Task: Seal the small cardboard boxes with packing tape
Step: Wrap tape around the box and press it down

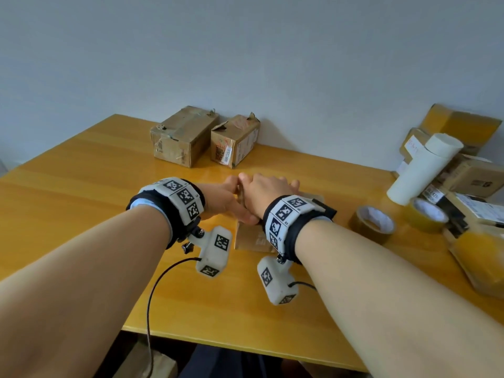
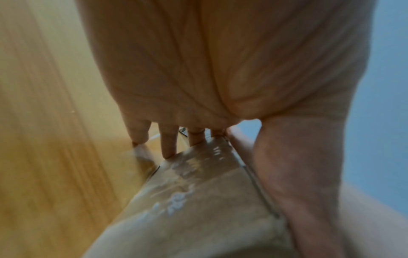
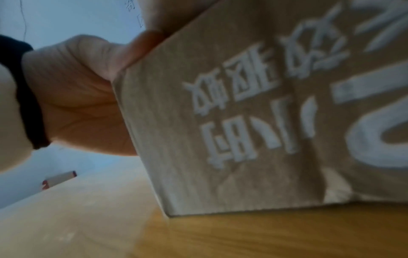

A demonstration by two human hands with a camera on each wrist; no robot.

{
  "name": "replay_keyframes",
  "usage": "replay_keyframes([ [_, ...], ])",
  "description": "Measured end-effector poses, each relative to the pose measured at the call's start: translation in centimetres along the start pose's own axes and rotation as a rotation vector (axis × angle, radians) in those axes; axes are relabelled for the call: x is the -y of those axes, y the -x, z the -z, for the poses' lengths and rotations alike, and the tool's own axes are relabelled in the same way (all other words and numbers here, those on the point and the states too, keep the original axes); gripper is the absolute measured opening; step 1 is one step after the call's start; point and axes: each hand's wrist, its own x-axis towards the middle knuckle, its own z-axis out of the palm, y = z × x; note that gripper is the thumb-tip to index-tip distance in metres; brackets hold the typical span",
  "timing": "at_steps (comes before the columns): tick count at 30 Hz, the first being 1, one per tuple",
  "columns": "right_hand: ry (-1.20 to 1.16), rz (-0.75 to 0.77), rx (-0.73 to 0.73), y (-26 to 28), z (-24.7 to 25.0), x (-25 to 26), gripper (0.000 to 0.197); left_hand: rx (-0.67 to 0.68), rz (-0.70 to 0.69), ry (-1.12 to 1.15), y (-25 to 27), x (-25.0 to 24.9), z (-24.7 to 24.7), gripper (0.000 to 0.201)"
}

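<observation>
Cardboard box (image 1: pixel 252 238) with white print sat mid-counter (image 1: pixel 81 170), well back from the near edge. Left hand (image 1: pixel 222 199) pressed straight fingers on its glossy taped top; right hand (image 1: pixel 266 193) lay flat over it.

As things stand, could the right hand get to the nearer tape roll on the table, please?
Probably yes. The nearer tape roll lies just right of the right hand, with only bare table between them. But that hand rests on the box and would have to let go first.
</observation>
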Motion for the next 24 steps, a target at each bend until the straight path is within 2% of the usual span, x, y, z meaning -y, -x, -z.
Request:
replay_keyframes([
  [2,-0.109,-0.043,0.071,-0.4,0.7,-0.4,0.031,0.019,-0.005,0.038,0.4,-0.1,0.0,0.127],
  [5,-0.286,-0.082,0.199,-0.7,1.5,-2.0,0.07,0.052,-0.037,0.1,0.5,0.0,-0.1,0.117],
  [6,-0.261,-0.061,0.184,-0.6,1.3,-2.4,0.073,0.055,-0.044,0.136,0.5,0.0,-0.1,0.114],
  [8,-0.125,0.007,0.098,-0.2,0.6,-3.0,0.059,0.042,-0.052,0.168,0.3,-0.1,-0.3,0.115],
  [10,-0.089,0.049,0.06,-0.1,0.1,-3.1,0.045,0.035,-0.061,0.163,0.4,-0.3,-0.5,0.117],
  [13,-0.248,0.015,0.036,-0.7,0.3,-4.1,0.057,0.049,-0.07,0.184,0.6,-0.4,-0.4,0.107],
  [16,-0.139,-0.05,0.014,-0.5,-0.3,-5.5,0.066,0.035,-0.059,0.16,0.9,-0.5,-0.5,0.089],
  [17,-0.071,-0.026,0.023,-0.1,-0.5,-5.6,0.059,0.022,-0.044,0.128,1.0,-0.8,-0.6,0.088],
  [18,-0.014,0.012,0.026,0.1,-0.5,-5.5,0.043,-0.003,-0.021,0.047,1.1,-1.4,-0.7,0.09],
  [19,0.019,0.042,0.043,0.4,-0.3,-5.3,0.032,-0.046,0.002,-0.093,1.3,-2.2,-0.8,0.096],
  [22,0.019,0.047,0.092,0.0,0.0,-4.8,0.038,-0.116,-0.033,-0.571,2.1,-5.4,-1.6,0.128],
  [24,-0.006,0.043,0.075,-0.4,0.5,-5.3,0.037,-0.087,-0.042,-0.723,2.6,-6.9,-3.3,0.14],
])
